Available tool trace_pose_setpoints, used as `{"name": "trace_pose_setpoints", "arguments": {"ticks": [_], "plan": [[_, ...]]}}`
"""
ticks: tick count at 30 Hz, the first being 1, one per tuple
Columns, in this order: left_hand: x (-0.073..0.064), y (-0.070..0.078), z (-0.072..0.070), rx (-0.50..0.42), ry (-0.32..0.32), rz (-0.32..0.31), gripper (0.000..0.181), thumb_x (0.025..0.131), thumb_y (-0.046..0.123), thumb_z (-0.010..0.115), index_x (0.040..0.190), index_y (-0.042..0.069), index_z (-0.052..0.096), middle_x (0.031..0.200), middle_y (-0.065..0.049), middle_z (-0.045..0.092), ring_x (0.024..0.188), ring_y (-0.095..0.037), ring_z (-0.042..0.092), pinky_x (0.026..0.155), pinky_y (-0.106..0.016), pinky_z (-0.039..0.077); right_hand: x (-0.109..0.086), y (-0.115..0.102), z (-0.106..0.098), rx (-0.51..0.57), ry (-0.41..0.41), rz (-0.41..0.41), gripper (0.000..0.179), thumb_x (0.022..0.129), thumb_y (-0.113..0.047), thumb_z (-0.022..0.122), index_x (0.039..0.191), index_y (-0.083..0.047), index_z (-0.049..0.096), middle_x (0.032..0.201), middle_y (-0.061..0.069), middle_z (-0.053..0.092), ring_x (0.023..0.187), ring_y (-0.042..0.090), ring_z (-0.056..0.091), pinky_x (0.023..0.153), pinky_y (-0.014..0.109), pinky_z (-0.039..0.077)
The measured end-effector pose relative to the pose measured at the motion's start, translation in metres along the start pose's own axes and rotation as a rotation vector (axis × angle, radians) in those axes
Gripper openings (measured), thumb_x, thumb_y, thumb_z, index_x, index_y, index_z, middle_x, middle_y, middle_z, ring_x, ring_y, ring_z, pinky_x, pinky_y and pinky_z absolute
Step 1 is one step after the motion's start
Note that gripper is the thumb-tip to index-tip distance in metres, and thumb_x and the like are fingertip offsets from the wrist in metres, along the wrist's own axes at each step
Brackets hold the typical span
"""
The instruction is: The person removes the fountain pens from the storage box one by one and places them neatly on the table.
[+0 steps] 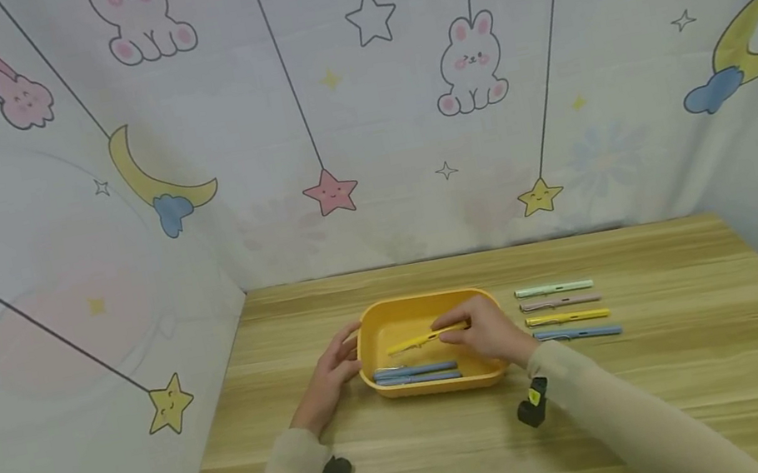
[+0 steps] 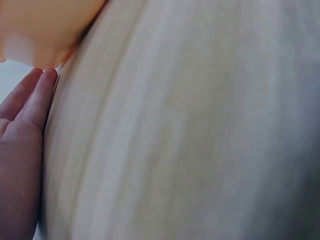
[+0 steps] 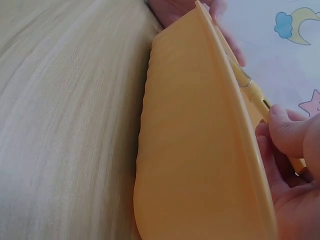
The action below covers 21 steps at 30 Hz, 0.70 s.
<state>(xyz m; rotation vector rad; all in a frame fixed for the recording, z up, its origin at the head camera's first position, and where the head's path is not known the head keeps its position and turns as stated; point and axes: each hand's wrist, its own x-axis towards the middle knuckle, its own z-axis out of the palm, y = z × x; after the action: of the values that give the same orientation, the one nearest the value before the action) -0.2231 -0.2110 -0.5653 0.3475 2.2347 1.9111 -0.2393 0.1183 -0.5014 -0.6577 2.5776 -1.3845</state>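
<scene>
Head view – right hand (image 1: 484,329) pinches yellow pen (image 1: 416,341) over tray (image 1: 443,386) (blue pens (image 1: 421,369) inside) – left hand (image 1: 330,376), fingers straight, touches tray

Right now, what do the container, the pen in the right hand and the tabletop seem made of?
Container: probably satin plastic; its one-colour wall and rim look moulded. Held pen: likely smooth plastic, from its even yellow barrel; painted metal isn't ruled out. Tabletop: wood or printed laminate, low sheen, judging by streaked grain.
</scene>
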Motion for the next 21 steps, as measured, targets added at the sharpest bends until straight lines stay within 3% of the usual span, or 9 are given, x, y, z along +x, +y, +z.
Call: {"name": "trace_pose_setpoints", "arguments": {"ticks": [4, 12, 15, 19, 21], "plan": [[0.0, 0.001, 0.0, 0.003, -0.003, 0.005, 0.061, 0.102, 0.013, 0.057, 0.159, 0.029, 0.043, 0.161, -0.014, 0.048, 0.144, -0.035, 0.05, 0.115, -0.048, 0.04, -0.004, -0.003, -0.002, 0.017, 0.022, 0.036, 0.022, 0.096, -0.012, 0.077, 0.117, -0.012, 0.082, 0.12, 0.007, 0.078, 0.074, 0.014, 0.058, 0.063, 0.026, 0.048], [0.0, 0.001, 0.001, 0.003, -0.001, 0.007, 0.061, 0.102, 0.015, 0.058, 0.16, 0.03, 0.043, 0.161, -0.013, 0.047, 0.145, -0.035, 0.049, 0.118, -0.053, 0.036, -0.01, 0.0, -0.011, 0.031, 0.058, 0.037, 0.023, 0.095, -0.014, 0.077, 0.118, -0.015, 0.082, 0.12, 0.006, 0.078, 0.098, 0.016, 0.073, 0.073, 0.028, 0.058], [0.0, 0.002, 0.002, 0.001, 0.007, 0.001, 0.061, 0.101, 0.014, 0.058, 0.159, 0.031, 0.044, 0.161, -0.012, 0.048, 0.145, -0.033, 0.049, 0.118, -0.052, 0.037, -0.014, 0.002, -0.018, 0.032, 0.061, 0.031, 0.024, 0.096, -0.015, 0.077, 0.12, -0.013, 0.081, 0.12, 0.008, 0.078, 0.092, 0.014, 0.07, 0.072, 0.027, 0.057], [-0.001, 0.002, 0.001, 0.001, 0.009, 0.005, 0.062, 0.102, 0.013, 0.058, 0.159, 0.029, 0.044, 0.161, -0.013, 0.048, 0.144, -0.033, 0.05, 0.117, -0.048, 0.038, -0.016, 0.007, -0.029, 0.048, 0.08, 0.051, 0.025, 0.095, -0.016, 0.078, 0.12, -0.013, 0.081, 0.117, 0.009, 0.078, 0.069, 0.012, 0.053, 0.06, 0.025, 0.047], [-0.001, 0.002, 0.001, -0.001, 0.005, 0.007, 0.061, 0.102, 0.013, 0.057, 0.16, 0.028, 0.043, 0.161, -0.013, 0.048, 0.144, -0.033, 0.051, 0.117, -0.048, 0.039, -0.018, 0.01, -0.034, 0.054, 0.098, 0.064, 0.025, 0.095, -0.017, 0.078, 0.12, -0.014, 0.081, 0.118, 0.01, 0.078, 0.066, 0.015, 0.047, 0.056, 0.026, 0.042]]}}
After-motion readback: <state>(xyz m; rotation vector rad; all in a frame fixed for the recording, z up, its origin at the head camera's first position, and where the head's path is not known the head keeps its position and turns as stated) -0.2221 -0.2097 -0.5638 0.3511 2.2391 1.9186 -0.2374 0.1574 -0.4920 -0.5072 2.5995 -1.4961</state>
